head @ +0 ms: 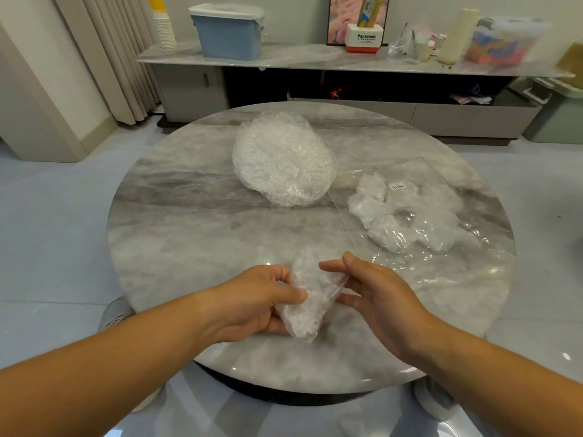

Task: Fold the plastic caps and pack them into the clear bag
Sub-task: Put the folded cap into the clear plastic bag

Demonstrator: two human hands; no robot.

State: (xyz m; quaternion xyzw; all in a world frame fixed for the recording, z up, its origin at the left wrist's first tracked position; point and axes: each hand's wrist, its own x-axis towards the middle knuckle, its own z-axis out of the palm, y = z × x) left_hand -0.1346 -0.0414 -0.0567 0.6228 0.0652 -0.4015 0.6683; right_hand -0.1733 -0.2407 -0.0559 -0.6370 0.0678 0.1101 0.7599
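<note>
A folded clear plastic cap [307, 298] is held just above the near part of the round marble table [189, 234]. My left hand [252, 301] grips its left side, thumb across the front and fingers underneath. My right hand [369, 291] touches its right edge with loosely extended fingers. A stack of unfolded, crinkled caps [282, 157] lies flat at the table's far middle. The clear bag [422, 216] lies on the right side of the table with several folded caps inside and a small white label on top.
Behind the table runs a low grey cabinet [315, 58] carrying a blue lidded bin [228, 31], stacked paper cups, a Panasonic box and assorted clutter. Curtains hang at the far left. My shoes show on the pale floor beneath the table's near edge.
</note>
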